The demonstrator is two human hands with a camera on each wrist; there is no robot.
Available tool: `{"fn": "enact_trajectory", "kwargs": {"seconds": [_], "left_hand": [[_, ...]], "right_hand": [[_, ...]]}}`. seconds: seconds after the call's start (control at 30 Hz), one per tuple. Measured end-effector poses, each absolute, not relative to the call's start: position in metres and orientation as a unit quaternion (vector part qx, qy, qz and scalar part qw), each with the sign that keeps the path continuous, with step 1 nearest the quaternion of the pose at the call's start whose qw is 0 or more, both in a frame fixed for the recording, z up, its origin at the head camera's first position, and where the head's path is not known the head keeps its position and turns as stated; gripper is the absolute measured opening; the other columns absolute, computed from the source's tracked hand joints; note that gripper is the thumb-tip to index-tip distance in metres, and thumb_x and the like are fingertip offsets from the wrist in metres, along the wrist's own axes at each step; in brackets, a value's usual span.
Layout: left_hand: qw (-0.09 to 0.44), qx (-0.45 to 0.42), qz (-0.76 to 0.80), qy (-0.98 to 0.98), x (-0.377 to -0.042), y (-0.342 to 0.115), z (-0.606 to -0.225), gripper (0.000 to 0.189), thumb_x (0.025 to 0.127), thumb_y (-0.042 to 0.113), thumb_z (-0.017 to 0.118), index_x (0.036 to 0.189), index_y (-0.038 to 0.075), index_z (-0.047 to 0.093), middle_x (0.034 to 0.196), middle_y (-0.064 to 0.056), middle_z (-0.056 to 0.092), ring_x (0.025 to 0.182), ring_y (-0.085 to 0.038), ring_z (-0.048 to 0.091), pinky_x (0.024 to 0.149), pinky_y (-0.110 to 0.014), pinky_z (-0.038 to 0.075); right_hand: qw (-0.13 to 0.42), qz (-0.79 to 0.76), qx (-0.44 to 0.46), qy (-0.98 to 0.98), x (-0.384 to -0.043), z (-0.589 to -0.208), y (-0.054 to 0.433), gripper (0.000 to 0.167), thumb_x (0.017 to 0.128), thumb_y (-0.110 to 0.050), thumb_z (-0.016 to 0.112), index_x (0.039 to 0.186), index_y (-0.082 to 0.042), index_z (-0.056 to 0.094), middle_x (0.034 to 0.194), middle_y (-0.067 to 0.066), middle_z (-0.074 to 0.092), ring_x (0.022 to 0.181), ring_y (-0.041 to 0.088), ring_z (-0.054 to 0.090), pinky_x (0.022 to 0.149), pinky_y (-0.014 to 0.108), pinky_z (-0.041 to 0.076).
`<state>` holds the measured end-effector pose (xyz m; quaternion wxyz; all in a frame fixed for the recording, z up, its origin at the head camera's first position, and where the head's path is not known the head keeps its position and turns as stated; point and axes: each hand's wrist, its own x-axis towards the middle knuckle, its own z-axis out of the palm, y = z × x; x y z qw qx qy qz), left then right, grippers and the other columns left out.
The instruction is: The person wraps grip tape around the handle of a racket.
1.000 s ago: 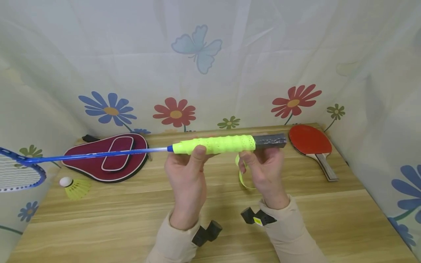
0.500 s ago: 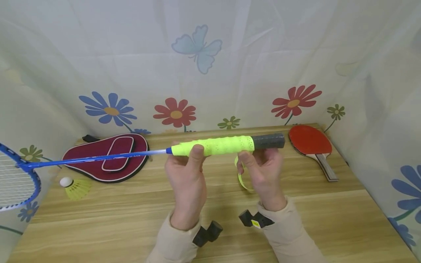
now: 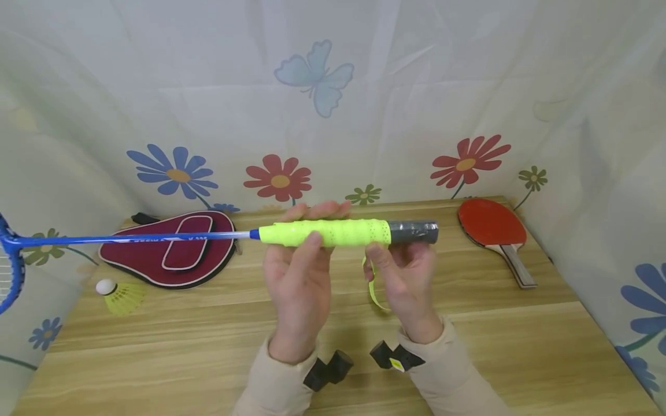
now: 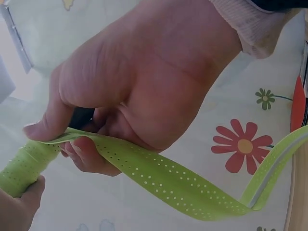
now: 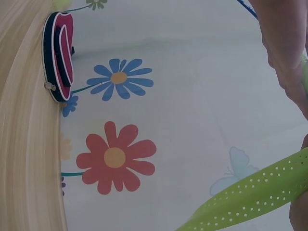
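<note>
Badminton racket [image 3: 229, 235] held about level above the surface [image 3: 208, 352], head cut off at the left edge, handle mostly wrapped in yellow-green grip tape [image 3: 348, 232] with the dark butt end bare. Left hand [image 3: 299, 280] closed lightly on the wrapped handle, thumb in front and fingers behind; right hand [image 3: 403, 280] near the wrap's edge, pinching the loose tape between thumb and fingers, strip hanging below. Maroon case [image 3: 171, 260] and yellow shuttlecock [image 3: 122, 296] on the left, red table tennis paddle [image 3: 491, 222] on the right.
</note>
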<state>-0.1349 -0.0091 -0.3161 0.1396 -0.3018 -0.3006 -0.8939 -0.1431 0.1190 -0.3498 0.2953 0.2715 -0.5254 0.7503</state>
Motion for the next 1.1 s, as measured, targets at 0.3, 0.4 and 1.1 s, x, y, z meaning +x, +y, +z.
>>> {"fn": "enact_trajectory", "kwargs": {"seconds": [0.3,0.4,1.1], "left_hand": [[0.151,-0.265,-0.885,-0.351,-0.135,-0.006,-0.317,0.020,0.099,-0.006,0.044,0.117,-0.001,0.049,0.112,-0.016,0.064,0.111,-0.039,0.060,0.098,-0.051,0.049],[0.151,-0.244,-0.888,-0.359,-0.136,-0.005,-0.317,0.018,0.099,-0.004,0.046,0.116,0.000,0.049,0.110,-0.016,0.065,0.109,-0.039,0.062,0.096,-0.052,0.050],[0.161,-0.207,-0.885,-0.384,-0.137,-0.006,-0.317,0.022,0.095,0.010,0.063,0.111,-0.003,0.055,0.103,-0.018,0.069,0.099,-0.035,0.067,0.085,-0.052,0.055]], "right_hand": [[0.295,0.739,0.286,-0.534,-0.150,-0.350,0.127,0.044,0.088,-0.018,0.072,0.118,0.009,0.055,0.082,0.006,0.059,0.053,0.016,0.051,0.040,0.025,0.044],[0.305,0.728,0.291,-0.540,-0.151,-0.349,0.129,0.040,0.087,-0.015,0.072,0.113,0.011,0.056,0.082,0.007,0.061,0.052,0.017,0.051,0.041,0.025,0.045],[0.277,0.749,0.333,-0.501,-0.155,-0.350,0.134,0.041,0.085,-0.009,0.075,0.116,0.007,0.053,0.093,0.008,0.061,0.056,0.018,0.052,0.039,0.024,0.045]]}}
